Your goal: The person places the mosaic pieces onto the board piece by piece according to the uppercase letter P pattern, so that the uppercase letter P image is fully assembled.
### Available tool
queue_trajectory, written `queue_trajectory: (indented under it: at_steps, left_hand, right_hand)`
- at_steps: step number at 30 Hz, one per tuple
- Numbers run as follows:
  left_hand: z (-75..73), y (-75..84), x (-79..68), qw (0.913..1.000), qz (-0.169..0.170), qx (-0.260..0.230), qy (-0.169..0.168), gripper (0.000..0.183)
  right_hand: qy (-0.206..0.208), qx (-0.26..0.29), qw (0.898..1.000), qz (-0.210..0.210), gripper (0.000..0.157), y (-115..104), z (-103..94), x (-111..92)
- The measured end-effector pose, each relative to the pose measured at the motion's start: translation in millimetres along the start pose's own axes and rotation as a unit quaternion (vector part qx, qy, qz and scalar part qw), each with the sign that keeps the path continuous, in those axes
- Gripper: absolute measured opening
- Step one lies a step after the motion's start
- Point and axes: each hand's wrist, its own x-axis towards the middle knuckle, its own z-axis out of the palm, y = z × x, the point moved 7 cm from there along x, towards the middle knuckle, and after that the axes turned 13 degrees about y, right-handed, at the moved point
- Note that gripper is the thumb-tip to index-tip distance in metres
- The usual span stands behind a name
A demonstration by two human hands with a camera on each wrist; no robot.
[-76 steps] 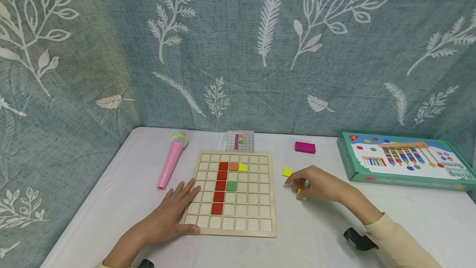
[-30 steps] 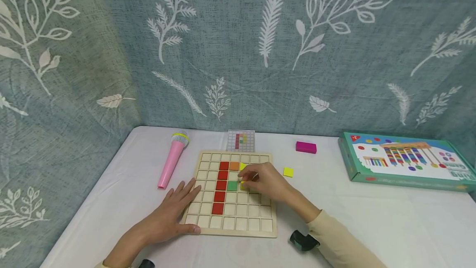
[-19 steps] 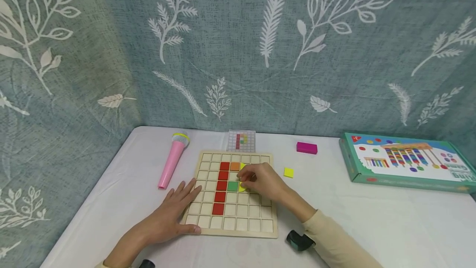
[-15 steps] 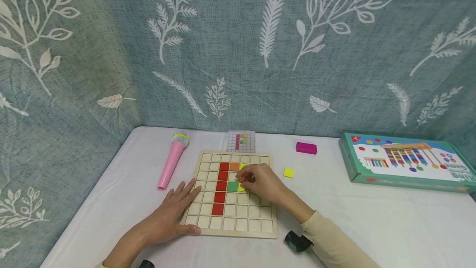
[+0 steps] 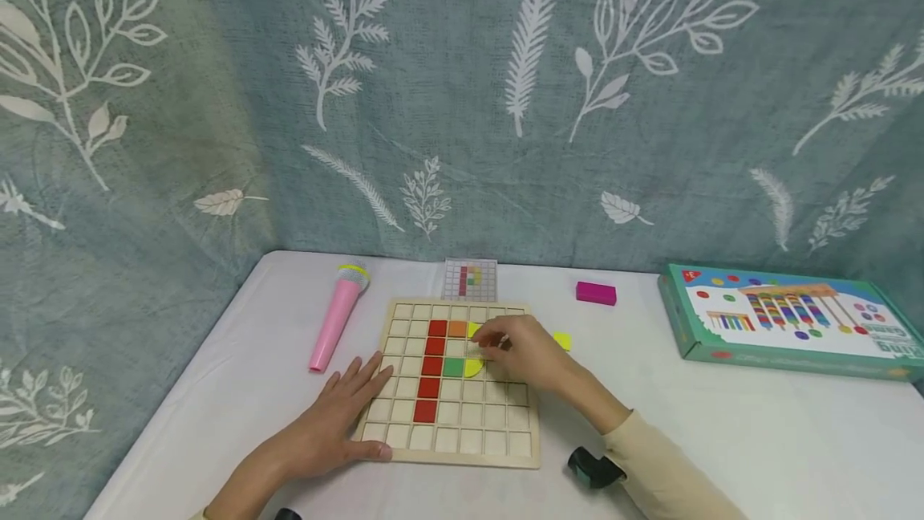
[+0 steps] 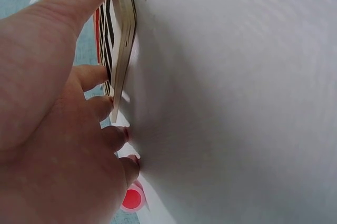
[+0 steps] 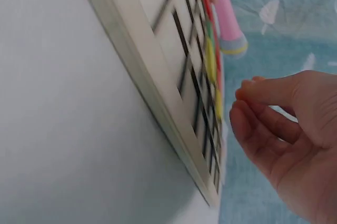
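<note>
In the head view a wooden grid board (image 5: 462, 459) lies on the white table. It bears a column of red tiles (image 5: 429, 387), an orange tile (image 5: 458, 329), a green tile (image 5: 453, 367) and two yellow round-edged tiles, the lower yellow tile (image 5: 472, 368) lying beside the green one. Fingers spread, my left hand (image 5: 328, 428) rests on the board's left edge; the thumb is at the near left corner. My right hand (image 5: 534, 351) hovers over the board's right part. In the right wrist view its loosely bent fingers (image 7: 242, 124) hold nothing and are apart from the tiles.
A yellow square tile (image 5: 562, 341), partly behind the right hand, lies right of the board. Behind the board is a pattern card (image 5: 471, 279). A pink microphone (image 5: 338, 323) lies left, a magenta block (image 5: 596, 293) back right, a boxed toy (image 5: 794, 319) far right.
My right hand carried a yellow tile from the right of the board to the cell beside the green tile. It has let go and risen slightly. The left hand stays on the board.
</note>
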Motion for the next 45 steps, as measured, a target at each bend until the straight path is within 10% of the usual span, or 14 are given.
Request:
queue_trajectory:
  at_steps: [9, 23, 45]
  left_hand:
    - [4.3, 0.8, 1.5, 1.0, 0.0, 0.003, -0.007, 0.105]
    - [-0.7, -0.2, 0.3, 1.0, -0.006, 0.005, -0.001, 0.104]
    - [-0.1, 1.3, 2.2, 0.9998, -0.017, -0.003, -0.012, 0.105]
  right_hand:
    - [0.05, -0.072, 0.995, 0.039, 0.021, 43.7, -49.2, -17.1]
    - [0.042, -0.102, 0.99, 0.091, 0.023, 69.1, -70.0, -25.2]
    - [0.011, -0.057, 0.998, 0.014, 0.024, 28.1, -54.8, 3.1]
